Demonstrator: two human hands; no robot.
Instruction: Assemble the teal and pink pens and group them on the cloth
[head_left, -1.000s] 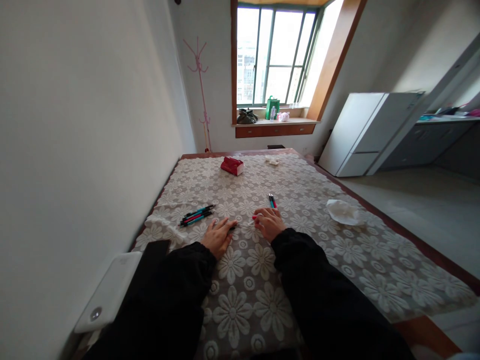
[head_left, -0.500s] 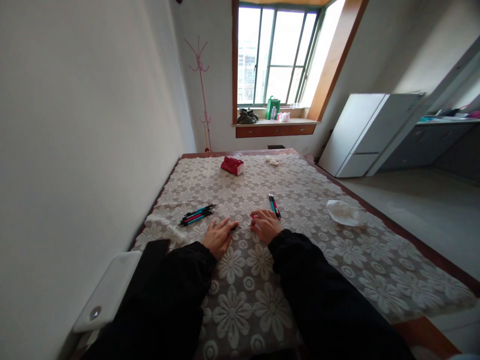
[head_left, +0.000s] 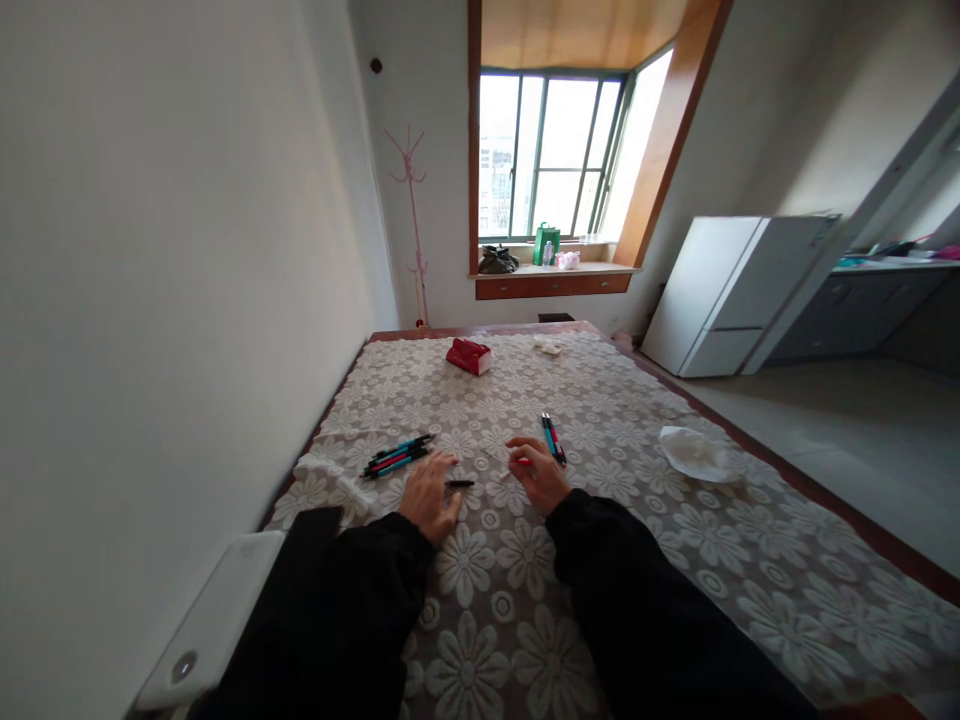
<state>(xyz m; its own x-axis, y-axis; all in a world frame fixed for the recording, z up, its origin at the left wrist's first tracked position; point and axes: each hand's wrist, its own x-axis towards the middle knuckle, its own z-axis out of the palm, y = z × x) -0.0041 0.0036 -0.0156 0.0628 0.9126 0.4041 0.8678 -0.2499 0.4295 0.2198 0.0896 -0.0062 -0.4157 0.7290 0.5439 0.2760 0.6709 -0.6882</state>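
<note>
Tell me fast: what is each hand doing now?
Left hand: open, flat on the tablecloth, beside a black pen piece.
Right hand: pinching a red pen piece.

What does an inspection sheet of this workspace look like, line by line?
Surface: table under a lace cloth with a flower pattern.
Things in hand: left hand flat on the cloth, a black pen part at its fingers; right hand holds a small red piece.
Nearby: bundle of pens left of the left hand; two pens beside the right hand.
Clutter: crumpled tissue, red packet, small white scrap.
Hands: left open; right closed on the red piece.
Cables: nothing seen.
Surroundings: window, pink coat stand, white cabinet, white device at the left edge.
</note>
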